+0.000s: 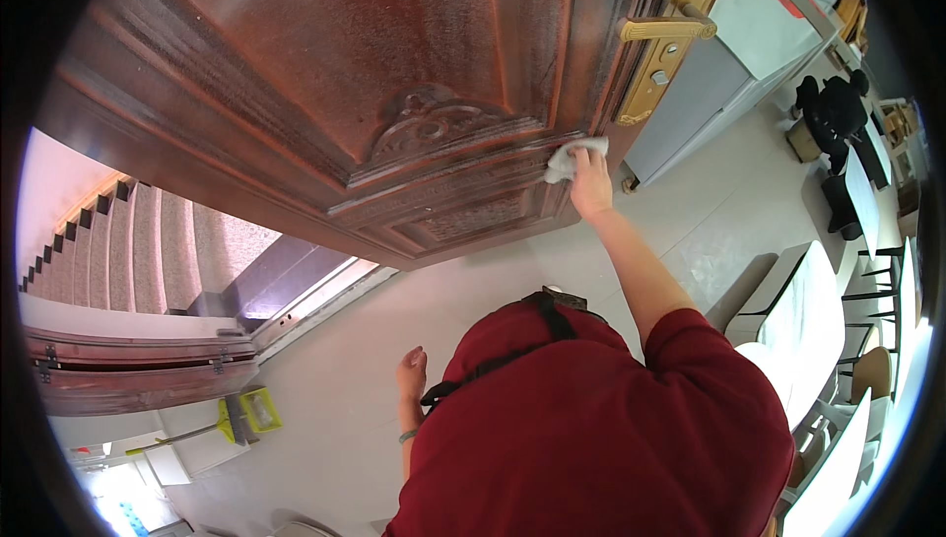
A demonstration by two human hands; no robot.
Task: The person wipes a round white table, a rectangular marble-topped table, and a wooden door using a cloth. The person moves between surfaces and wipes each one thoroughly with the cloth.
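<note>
My right hand [591, 186] grips a white cloth [569, 160] and presses it to the dark reddish-brown carved door [443, 175]. The contact is on the moulding near the door's latch edge, below the brass lever handle [665, 28] and its ornate lock plate [635, 105]. At my left side hangs my left hand [412, 373], away from the door; its fingers look loosely curled, and no object shows in it. A carved crest [440, 119] stands out on the door panel.
Stairs [159, 249] rise beyond the doorway threshold [318, 304] on the left. A broom [225, 422] and a lime-green dustpan [261, 410] are at lower left. A white chest-like appliance [709, 86] stands behind the door's edge. White tables [802, 330] and chairs [870, 374] line the right.
</note>
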